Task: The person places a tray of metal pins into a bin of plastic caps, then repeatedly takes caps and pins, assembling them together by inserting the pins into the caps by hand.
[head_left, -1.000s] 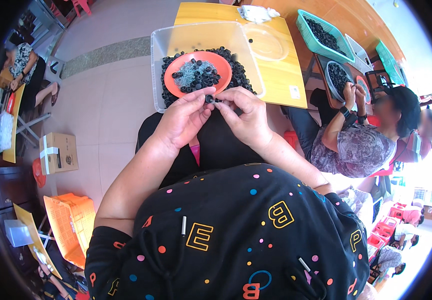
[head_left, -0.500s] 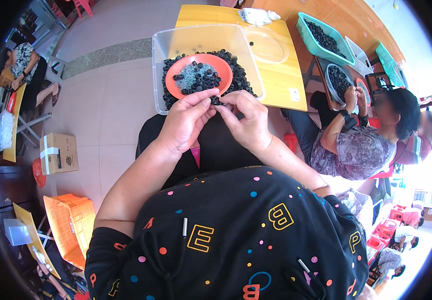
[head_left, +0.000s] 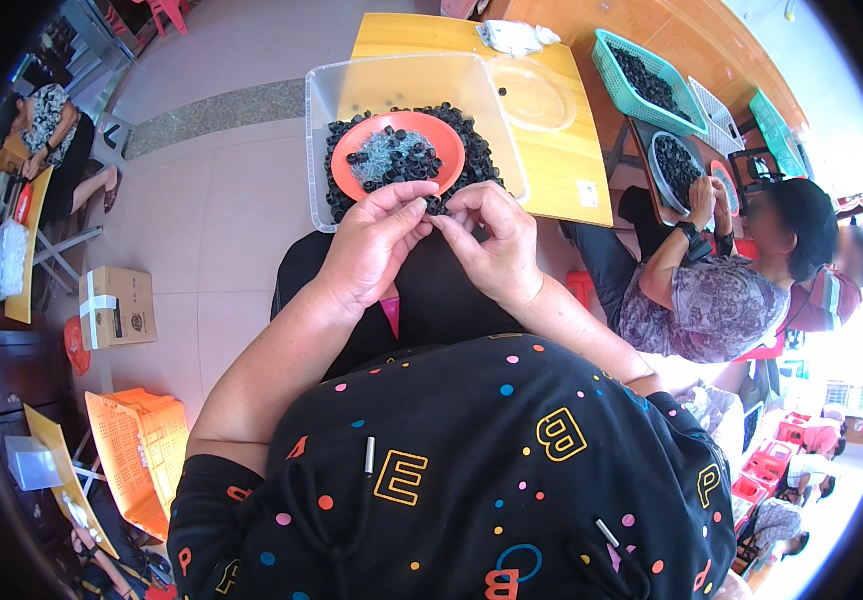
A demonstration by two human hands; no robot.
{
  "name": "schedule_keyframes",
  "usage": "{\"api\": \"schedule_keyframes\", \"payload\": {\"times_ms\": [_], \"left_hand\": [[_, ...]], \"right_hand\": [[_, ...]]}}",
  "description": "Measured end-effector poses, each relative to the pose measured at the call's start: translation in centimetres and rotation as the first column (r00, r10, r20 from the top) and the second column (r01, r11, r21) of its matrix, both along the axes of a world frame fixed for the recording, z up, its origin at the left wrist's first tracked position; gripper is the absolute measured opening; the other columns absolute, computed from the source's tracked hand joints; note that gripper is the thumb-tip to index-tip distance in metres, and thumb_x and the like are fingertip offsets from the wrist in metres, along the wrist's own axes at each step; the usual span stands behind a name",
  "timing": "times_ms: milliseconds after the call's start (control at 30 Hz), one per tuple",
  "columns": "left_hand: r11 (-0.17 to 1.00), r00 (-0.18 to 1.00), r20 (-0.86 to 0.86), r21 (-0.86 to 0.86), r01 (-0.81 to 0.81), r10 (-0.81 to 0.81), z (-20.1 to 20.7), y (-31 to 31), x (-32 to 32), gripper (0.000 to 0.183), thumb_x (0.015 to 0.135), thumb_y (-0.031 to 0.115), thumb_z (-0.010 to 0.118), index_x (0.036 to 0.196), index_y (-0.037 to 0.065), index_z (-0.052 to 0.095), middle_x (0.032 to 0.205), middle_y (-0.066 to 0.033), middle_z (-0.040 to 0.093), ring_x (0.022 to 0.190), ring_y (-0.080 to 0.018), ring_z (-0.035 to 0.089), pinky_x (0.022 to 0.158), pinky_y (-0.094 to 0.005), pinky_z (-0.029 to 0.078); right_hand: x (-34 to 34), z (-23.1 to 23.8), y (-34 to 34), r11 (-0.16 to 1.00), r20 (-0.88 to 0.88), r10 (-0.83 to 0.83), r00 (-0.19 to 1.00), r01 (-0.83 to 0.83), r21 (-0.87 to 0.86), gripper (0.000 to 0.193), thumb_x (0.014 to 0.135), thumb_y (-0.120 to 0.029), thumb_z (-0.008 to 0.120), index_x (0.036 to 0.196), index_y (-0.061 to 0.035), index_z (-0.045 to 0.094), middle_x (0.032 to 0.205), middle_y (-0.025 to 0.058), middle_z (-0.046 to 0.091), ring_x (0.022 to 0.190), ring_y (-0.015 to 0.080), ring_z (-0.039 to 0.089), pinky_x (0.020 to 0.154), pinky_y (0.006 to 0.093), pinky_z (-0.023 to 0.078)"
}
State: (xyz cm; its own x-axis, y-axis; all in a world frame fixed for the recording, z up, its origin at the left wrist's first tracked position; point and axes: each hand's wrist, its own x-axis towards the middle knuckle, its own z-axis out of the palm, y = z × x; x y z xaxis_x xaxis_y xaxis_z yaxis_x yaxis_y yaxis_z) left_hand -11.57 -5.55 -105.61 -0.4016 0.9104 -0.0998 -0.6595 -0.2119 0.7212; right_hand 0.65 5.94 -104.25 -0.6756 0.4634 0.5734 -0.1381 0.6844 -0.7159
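Observation:
My left hand (head_left: 376, 245) pinches a small round black plastic piece (head_left: 436, 206) between thumb and fingertips. Close against its other side is my right hand (head_left: 497, 245), thumb and forefinger pressed together; whatever sits between them is too small to make out. Just beyond both hands, an orange-red plate (head_left: 455, 150) carries clear bluish small parts (head_left: 382, 155) and several black pieces. The plate rests on a heap of like black pieces (head_left: 482, 150) inside a clear plastic bin (head_left: 316, 100).
Under the bin is a yellow wooden table (head_left: 577, 120) with a clear round lid (head_left: 537, 95) and a white plastic bag (head_left: 517, 37). At right, a person (head_left: 702, 300) works beside a green basket (head_left: 697, 118) of black pieces. A cardboard box (head_left: 132, 310) and an orange crate (head_left: 137, 450) stand left.
My fingers have shifted slightly around the black piece, and more of it shows between them now. The plate and bin appear unmoved.

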Motion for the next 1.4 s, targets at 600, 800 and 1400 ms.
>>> {"api": "schedule_keyframes", "payload": {"times_ms": [600,800,1400], "left_hand": [[1.000,0.999,0.049,-0.009,-0.002,0.002,0.6,-0.3,0.0,0.022,0.095,0.009,0.054,0.114,0.000,0.060,0.103,-0.0056,0.062,0.093,-0.0109,0.058,0.088,-0.0259,0.047],[1.000,0.998,0.067,-0.011,0.008,-0.008,0.7,-0.2,0.0,0.022,0.095,0.011,0.055,0.113,0.000,0.061,0.104,-0.0060,0.062,0.094,-0.0116,0.058,0.087,-0.0268,0.048],[0.989,0.991,0.028,0.070,0.132,-0.135,1.1,0.0,-0.1,0.024,0.098,0.016,0.049,0.112,-0.001,0.061,0.106,-0.0097,0.062,0.095,-0.0169,0.061,0.088,-0.0334,0.050]], "right_hand": [[0.0,0.9,-0.1,0.996,-0.054,0.059,0.997,-0.055,0.076,0.018,0.073,0.007,0.070,0.087,0.0001,0.061,0.088,0.0096,0.062,0.074,0.0180,0.065,0.063,0.0273,0.053],[-0.1,0.2,0.3,0.993,-0.049,0.108,0.993,-0.110,-0.037,0.018,0.073,0.006,0.071,0.088,-0.0004,0.062,0.090,0.0090,0.062,0.075,0.0165,0.064,0.064,0.0272,0.053],[0.2,1.3,0.6,0.986,0.053,0.113,0.992,-0.106,-0.127,0.035,0.071,-0.004,0.077,0.102,-0.0044,0.062,0.108,0.0101,0.058,0.099,0.0197,0.059,0.079,0.0304,0.050]]}}
